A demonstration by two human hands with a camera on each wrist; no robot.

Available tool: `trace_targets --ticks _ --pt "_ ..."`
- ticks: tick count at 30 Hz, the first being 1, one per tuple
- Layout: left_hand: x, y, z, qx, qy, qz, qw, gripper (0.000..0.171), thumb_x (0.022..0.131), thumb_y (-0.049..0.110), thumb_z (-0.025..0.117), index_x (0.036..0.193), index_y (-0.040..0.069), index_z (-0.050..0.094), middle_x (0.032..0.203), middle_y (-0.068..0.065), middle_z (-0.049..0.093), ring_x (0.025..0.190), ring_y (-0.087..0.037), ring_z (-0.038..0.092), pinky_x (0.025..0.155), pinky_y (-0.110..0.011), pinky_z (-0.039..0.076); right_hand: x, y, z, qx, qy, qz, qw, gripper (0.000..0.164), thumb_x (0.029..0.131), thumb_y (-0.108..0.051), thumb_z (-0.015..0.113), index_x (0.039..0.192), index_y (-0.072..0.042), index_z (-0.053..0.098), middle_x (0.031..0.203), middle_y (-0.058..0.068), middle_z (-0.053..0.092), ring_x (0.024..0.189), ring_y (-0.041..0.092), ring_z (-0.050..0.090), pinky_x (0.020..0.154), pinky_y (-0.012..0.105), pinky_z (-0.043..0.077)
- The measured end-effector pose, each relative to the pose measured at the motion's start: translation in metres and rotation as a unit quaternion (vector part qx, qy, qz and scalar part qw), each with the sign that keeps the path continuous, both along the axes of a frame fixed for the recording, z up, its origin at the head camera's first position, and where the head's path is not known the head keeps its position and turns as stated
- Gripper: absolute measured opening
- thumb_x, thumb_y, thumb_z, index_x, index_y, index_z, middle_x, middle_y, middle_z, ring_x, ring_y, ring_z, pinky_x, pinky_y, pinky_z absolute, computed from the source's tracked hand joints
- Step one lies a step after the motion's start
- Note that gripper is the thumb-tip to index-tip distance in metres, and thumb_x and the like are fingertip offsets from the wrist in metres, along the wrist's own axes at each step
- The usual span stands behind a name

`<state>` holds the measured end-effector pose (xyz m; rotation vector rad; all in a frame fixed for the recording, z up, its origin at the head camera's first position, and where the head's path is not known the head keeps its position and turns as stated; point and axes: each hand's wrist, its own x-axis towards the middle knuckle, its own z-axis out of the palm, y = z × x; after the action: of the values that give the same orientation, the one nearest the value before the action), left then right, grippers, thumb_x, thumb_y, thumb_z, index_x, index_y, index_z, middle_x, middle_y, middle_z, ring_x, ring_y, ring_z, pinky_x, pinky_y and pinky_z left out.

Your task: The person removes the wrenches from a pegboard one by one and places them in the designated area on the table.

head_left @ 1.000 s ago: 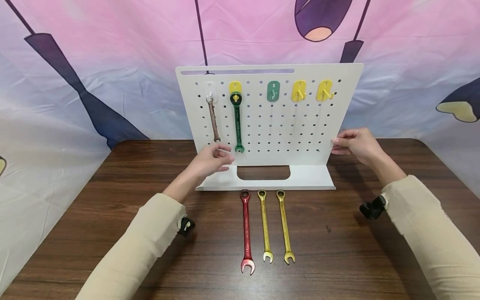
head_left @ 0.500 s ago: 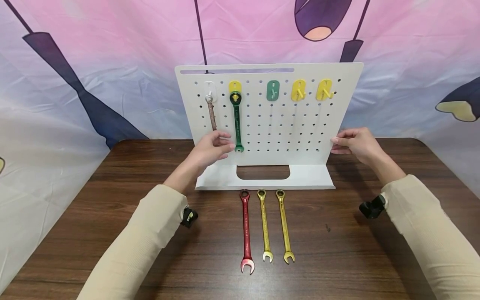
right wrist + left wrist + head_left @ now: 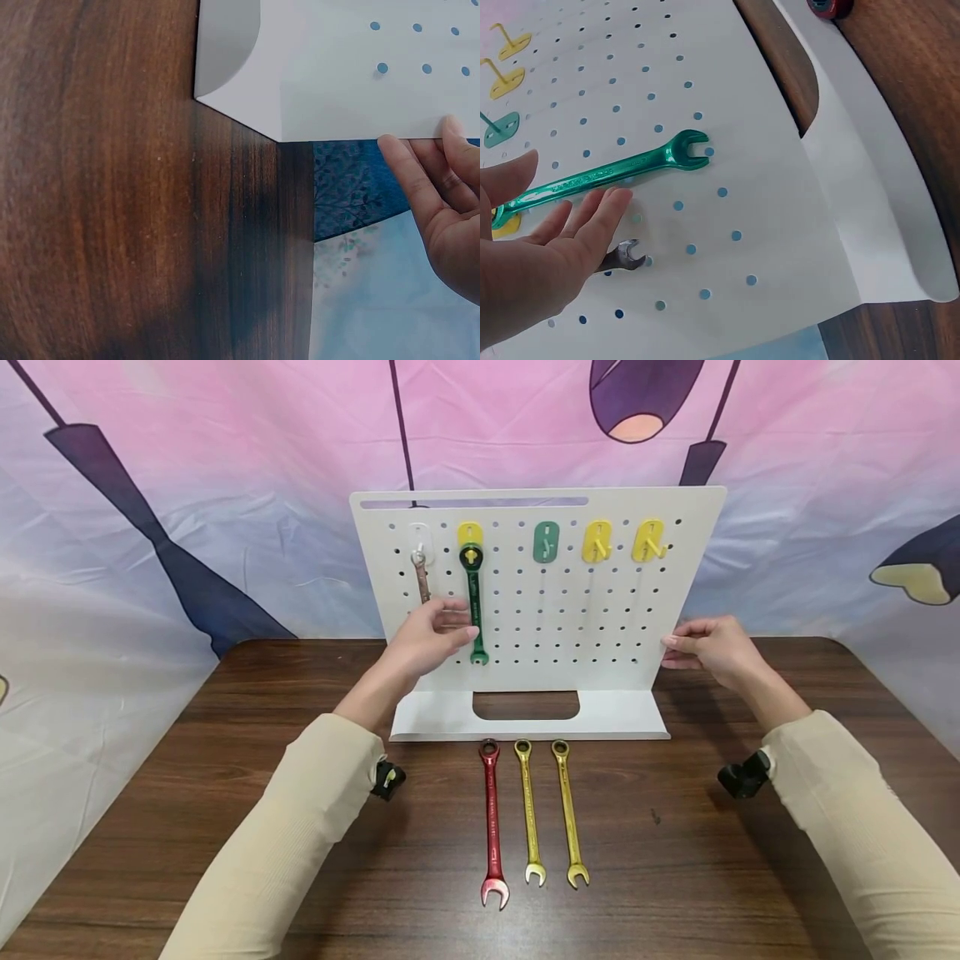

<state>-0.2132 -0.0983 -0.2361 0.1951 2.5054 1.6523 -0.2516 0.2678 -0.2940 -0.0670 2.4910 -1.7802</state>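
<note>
A white pegboard [image 3: 570, 643] stands on the table with a brown wrench [image 3: 422, 580] on its white hook and a green wrench [image 3: 475, 602] on the yellow hook beside it. My left hand [image 3: 429, 639] is in front of the board, thumb and fingers spread on either side of the green wrench's shaft. In the left wrist view its fingertips [image 3: 615, 202] lie between this shaft and the brown wrench's silver open end [image 3: 622, 256]; the hand covers the rest of that wrench. At the board's right edge, my right hand [image 3: 712, 647] pinches the rim, thumb in front.
A red wrench [image 3: 492, 827] and two yellow wrenches [image 3: 529, 814] lie side by side on the brown table [image 3: 660, 860] before the board's base. Three other hooks on the board, one green [image 3: 546, 542] and two yellow [image 3: 597, 541], carry nothing. A patterned cloth [image 3: 300, 527] hangs behind.
My left hand has risen along the board, from below the brown wrench's lower end to beside the green wrench's shaft. The right hand stays at the edge.
</note>
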Motion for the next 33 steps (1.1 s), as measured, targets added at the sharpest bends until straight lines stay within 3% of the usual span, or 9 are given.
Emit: trace_targets --ticks 10,25,33 --pt "-0.0033 0.0011 0.0101 0.011 0.018 0.004 0.9998 0.046 0.092 0.014 0.056 0.134 0.008 0.039 0.13 -0.011 0.047 0.117 -0.022 0.045 0.095 -0.034 0.045 -0.0004 0.0006 -0.001 -0.01 0.003 0.002 1.0 0.021 0.09 -0.007 0.057 0.093 0.013 0.058 0.089 0.007 0.056 0.074 0.017 0.065 0.076 0.035 0.056" --pt "-0.0001 0.0042 0.0065 0.029 0.016 0.009 0.9994 0.043 0.092 0.012 0.056 0.131 0.007 0.041 0.113 -0.016 0.05 0.102 -0.025 0.054 0.085 -0.031 0.052 0.0001 0.0006 -0.0016 -0.009 0.005 0.001 1.0 0.021 0.089 -0.007 0.058 0.094 0.013 0.059 0.091 0.006 0.057 0.075 0.017 0.066 0.079 0.039 0.055" --pt "0.0025 0.0061 0.0062 0.033 0.027 0.005 0.9991 0.028 0.092 0.009 0.054 0.119 0.003 0.045 0.104 -0.016 0.053 0.094 -0.027 0.057 0.08 -0.03 0.055 0.0007 -0.0005 -0.0005 -0.021 0.007 0.0 1.0 0.016 0.089 -0.004 0.057 0.091 0.011 0.06 0.088 0.006 0.057 0.074 0.018 0.066 0.079 0.039 0.055"
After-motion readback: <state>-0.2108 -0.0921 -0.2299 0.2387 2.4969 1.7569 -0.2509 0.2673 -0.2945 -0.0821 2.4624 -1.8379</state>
